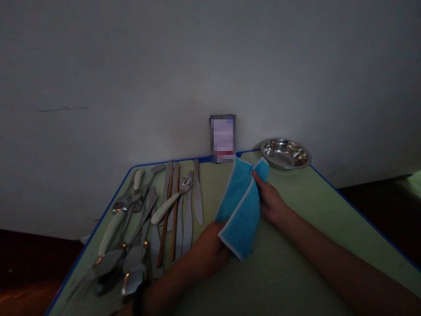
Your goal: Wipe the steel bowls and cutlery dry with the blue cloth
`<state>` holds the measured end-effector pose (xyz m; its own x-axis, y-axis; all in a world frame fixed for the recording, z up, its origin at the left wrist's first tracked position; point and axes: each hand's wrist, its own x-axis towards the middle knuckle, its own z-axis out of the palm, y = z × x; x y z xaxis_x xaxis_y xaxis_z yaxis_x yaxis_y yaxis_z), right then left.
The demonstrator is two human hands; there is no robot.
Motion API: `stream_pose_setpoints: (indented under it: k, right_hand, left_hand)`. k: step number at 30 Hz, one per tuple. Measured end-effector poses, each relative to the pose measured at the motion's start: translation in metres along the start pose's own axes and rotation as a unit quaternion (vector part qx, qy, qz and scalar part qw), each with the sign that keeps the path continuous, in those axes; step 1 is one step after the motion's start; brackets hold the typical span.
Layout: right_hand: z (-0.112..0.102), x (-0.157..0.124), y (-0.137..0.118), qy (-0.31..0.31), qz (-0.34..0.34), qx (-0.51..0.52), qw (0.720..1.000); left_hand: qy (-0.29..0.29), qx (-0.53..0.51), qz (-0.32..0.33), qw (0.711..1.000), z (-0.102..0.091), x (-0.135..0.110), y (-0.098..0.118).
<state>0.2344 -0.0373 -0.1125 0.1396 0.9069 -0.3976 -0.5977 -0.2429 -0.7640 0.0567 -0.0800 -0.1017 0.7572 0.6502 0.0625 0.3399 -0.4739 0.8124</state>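
A blue cloth (245, 215) with a pale edge is folded between my two hands, above the middle of the green table. My left hand (212, 248) grips its lower left part, the fingers partly tucked under the fold. Higher up on the right, my right hand (268, 195) pinches the cloth near its top edge, thumb on the outside. Whether anything lies inside the fold is hidden. Just left of my left hand are several table knives (187, 219), a pair of wooden chopsticks (175, 210) and a fork with a white handle (171, 202) lying across them.
Spoons, forks and other cutlery (131, 263) lie heaped along the left side of the blue-edged table (315, 245). A shiny steel bowl (285, 153) sits at the back right corner. A phone-like object (222, 138), its screen blurred, leans against the grey wall (184, 79).
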Motion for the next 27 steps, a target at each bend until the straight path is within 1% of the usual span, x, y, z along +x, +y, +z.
stream_pose_setpoints:
  k: [3,5,7,8,9,10,11,12,13,14,15,16,17,18,20,22,24,27]
  right_hand:
    - [0.006,-0.012,0.007,-0.020,0.051,-0.007,0.998]
    - [0.008,-0.019,0.011,-0.039,0.062,-0.032,0.997]
    - [0.008,-0.022,0.014,-0.049,0.054,-0.053,0.996]
    - [0.007,-0.022,0.015,-0.053,0.042,-0.060,0.996]
    - [0.006,-0.022,0.016,-0.059,0.024,-0.067,0.996]
    - [0.005,-0.021,0.015,-0.073,0.002,-0.083,0.994]
    - [0.003,-0.020,0.015,-0.096,-0.021,-0.111,0.989]
    - [0.001,-0.019,0.014,-0.128,-0.044,-0.153,0.979]
    - [0.000,-0.018,0.012,-0.163,-0.064,-0.205,0.963]
    - [-0.001,-0.018,0.011,-0.196,-0.083,-0.261,0.942]
    - [-0.001,-0.019,0.009,-0.224,-0.101,-0.317,0.916]
    - [-0.001,-0.019,0.008,-0.250,-0.119,-0.366,0.889]
    - [-0.001,-0.020,0.006,-0.274,-0.136,-0.407,0.861]
    - [0.000,-0.022,0.004,-0.297,-0.151,-0.441,0.833]
    - [0.001,-0.024,0.001,-0.338,-0.175,-0.496,0.781]
    - [0.001,-0.025,-0.002,-0.363,-0.188,-0.531,0.742]
    - [0.001,-0.024,-0.005,-0.373,-0.185,-0.550,0.723]
    - [-0.002,-0.022,-0.012,-0.382,-0.164,-0.560,0.717]
  left_hand:
    - [-0.011,-0.002,-0.046,0.999,0.002,0.004,0.003]
    - [-0.011,0.003,-0.080,0.997,0.004,0.007,0.005]
    - [-0.003,0.018,-0.091,0.996,0.005,0.007,0.006]
    - [0.010,0.020,-0.090,0.996,0.005,0.007,0.005]
    - [0.036,0.017,-0.085,0.996,0.004,0.006,0.004]
    - [0.078,0.010,-0.078,0.994,0.002,0.004,0.002]
    - [0.140,0.001,-0.071,0.988,0.000,0.003,0.000]
    - [0.219,-0.009,-0.061,0.974,-0.002,0.002,-0.002]
    - [0.298,-0.018,-0.052,0.953,-0.005,0.002,-0.004]
    - [0.376,-0.025,-0.047,0.925,-0.008,0.002,-0.006]
    - [0.426,-0.033,-0.044,0.903,-0.011,0.003,-0.007]
    - [0.445,-0.042,-0.050,0.893,-0.014,0.005,-0.008]
    - [0.443,-0.053,-0.061,0.893,-0.016,0.006,-0.008]
    - [0.426,-0.064,-0.077,0.899,-0.017,0.008,-0.008]
    - [0.366,-0.086,-0.115,0.920,-0.018,0.012,-0.008]
    - [0.310,-0.098,-0.139,0.935,-0.017,0.013,-0.007]
    - [0.288,-0.099,-0.153,0.940,-0.016,0.013,-0.006]
    - [0.305,-0.091,-0.177,0.931,-0.017,0.011,-0.004]
